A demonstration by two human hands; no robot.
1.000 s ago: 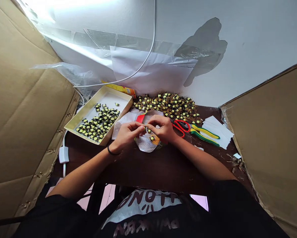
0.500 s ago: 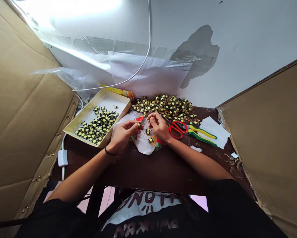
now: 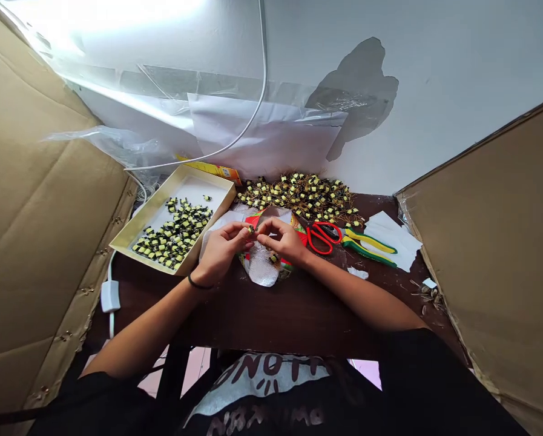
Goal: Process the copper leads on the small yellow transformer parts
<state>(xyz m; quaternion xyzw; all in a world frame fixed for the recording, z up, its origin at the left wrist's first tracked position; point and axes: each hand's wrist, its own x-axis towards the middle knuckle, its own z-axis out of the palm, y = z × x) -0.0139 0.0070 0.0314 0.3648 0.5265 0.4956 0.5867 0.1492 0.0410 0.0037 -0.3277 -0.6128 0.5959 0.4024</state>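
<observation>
Between the thumb and fingertips of my left hand [image 3: 223, 248] is a small yellow-and-black transformer [image 3: 251, 229]. My right hand [image 3: 283, 242] is closed in a pinch right beside it; any thin wire between its fingers is too fine to make out. Below both hands lies a silvery foil wrapper [image 3: 263, 269] with red and green edges, and another small transformer [image 3: 273, 258] rests on it, partly shaded by my right hand.
Left of my hands stands a cream tray [image 3: 117, 245] holding many trimmed transformers. A heap of transformers with copper wires [image 3: 316, 194] lies against the wall. To the right are red-handled scissors [image 3: 320, 238], yellow-green pliers [image 3: 371, 247] and white paper [image 3: 393, 236]. Cardboard walls [image 3: 489, 242] flank the table.
My right hand has moved left and down, its fingertips now at the transformer in my left hand. A transformer seen on the foil earlier is now out of sight. The view has shifted slightly.
</observation>
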